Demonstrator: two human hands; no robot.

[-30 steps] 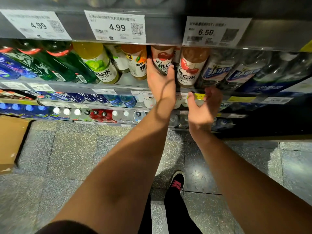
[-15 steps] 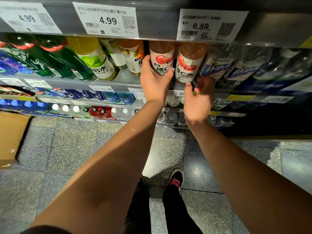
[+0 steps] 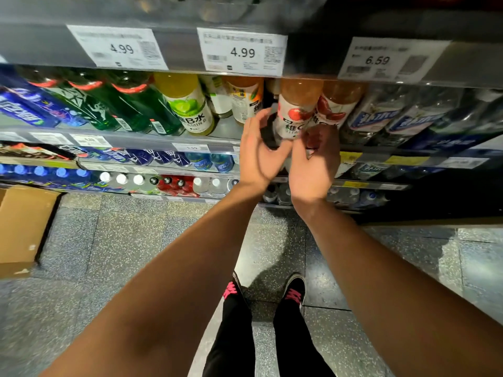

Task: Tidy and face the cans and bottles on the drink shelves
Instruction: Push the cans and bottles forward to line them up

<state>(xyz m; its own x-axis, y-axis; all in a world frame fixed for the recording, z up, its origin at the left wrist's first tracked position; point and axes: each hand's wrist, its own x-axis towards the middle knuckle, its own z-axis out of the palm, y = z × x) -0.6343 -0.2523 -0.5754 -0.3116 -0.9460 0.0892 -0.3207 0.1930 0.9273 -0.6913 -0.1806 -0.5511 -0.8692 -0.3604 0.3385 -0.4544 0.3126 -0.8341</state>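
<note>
At twelve o'clock, a red-fruit vitamin bottle (image 3: pixel 295 115) stands at the shelf (image 3: pixel 152 138) front. The left hand (image 3: pixel 260 156) curls round its lower left side; the right hand (image 3: pixel 315 161) cups its base, grip unclear. Facing appears under way; next probably calls for twisting its label outward beside the matching bottle (image 3: pixel 333 110) at one o'clock.

Price tags (image 3: pixel 243 51) above my grip. Cardboard box (image 3: pixel 23 227) on floor (image 3: pixel 122 240) far left below. My shoes (image 3: pixel 295 291) on tiles beneath.
</note>
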